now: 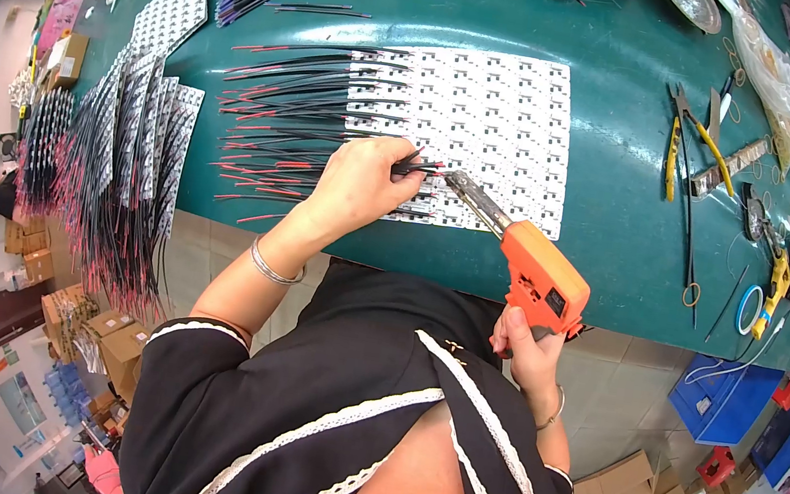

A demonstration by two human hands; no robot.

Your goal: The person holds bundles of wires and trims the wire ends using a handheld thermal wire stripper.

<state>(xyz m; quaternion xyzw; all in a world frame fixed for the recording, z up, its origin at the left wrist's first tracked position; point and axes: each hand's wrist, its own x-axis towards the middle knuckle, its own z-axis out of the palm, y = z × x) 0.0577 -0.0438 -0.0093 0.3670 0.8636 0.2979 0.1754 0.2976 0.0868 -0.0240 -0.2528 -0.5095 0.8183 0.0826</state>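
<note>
Left hand: the fingers are clamped on black wire with red ends, over the white panel. Right hand: the fingers are closed around the grip of the orange gun. The tip of the gun is just beside the wire ends; contact cannot be confirmed.

The panel lies flat on the bench, in front of the body. Black-and-red leads cover its left part and extend beyond its left edge.

To make a sound joint, steady the wire against the panel, heat wire and contact together, then withdraw the tip before releasing. Keep the tip clear of the fingers and neighbouring leads.

Containers: a clear bag lies at the bench's far right; its contents are indistinct. A dish sits beside it, contents unclear. A blue bin stands below the bench's right end.
</note>
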